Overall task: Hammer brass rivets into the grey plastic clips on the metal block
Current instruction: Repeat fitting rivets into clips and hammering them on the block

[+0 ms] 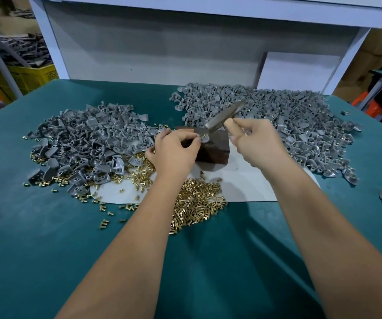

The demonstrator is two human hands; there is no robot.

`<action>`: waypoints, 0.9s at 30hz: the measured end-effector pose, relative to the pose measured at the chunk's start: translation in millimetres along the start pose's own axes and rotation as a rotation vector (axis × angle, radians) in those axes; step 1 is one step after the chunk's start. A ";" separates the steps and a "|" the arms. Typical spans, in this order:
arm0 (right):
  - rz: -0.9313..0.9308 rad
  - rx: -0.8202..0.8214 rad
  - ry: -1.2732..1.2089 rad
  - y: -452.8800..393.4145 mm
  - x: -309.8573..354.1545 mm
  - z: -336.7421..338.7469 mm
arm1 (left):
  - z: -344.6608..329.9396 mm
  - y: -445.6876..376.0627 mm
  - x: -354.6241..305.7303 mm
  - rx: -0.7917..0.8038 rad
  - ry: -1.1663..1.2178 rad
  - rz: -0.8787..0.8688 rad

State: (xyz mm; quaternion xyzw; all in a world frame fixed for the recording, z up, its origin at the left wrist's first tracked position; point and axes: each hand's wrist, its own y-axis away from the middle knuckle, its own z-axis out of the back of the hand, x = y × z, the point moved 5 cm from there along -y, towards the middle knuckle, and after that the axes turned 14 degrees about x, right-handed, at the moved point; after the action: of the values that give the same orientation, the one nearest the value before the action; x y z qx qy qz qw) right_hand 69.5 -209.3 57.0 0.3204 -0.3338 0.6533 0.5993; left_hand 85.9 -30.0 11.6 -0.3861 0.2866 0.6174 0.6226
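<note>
Teal surface [47, 238] carrying a dark metal block [215, 150] at centre. Left hand [173, 150], its grip pinched on a grey clip [205, 139] with a brass rivet [203, 135] on the block's top. Right hand [257, 140], its grip clamped on the wooden handle of a hammer [224, 116], head raised toward 12 o'clock. Clip heaps at 10 o'clock [88, 139] and 2 o'clock [289, 116]; loose rivets [196, 203] at 6 o'clock. No legible writing.
</note>
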 end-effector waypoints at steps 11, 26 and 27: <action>-0.019 -0.050 -0.060 0.1 -7.6 6.0 | -1.5 -0.6 2.7 -0.017 -0.001 0.002; -0.005 -0.061 -0.035 0.9 -0.1 5.7 | 0.3 0.9 0.7 -0.047 -0.013 0.009; -0.014 -0.004 -0.020 0.5 1.5 -3.4 | 0.7 0.6 0.8 -0.046 -0.018 0.010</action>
State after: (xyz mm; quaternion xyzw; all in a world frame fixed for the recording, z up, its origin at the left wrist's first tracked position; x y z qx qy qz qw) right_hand 68.8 -205.7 56.2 0.3281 -0.3388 0.6451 0.6011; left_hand 85.2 -28.9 11.2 -0.3934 0.2685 0.6304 0.6130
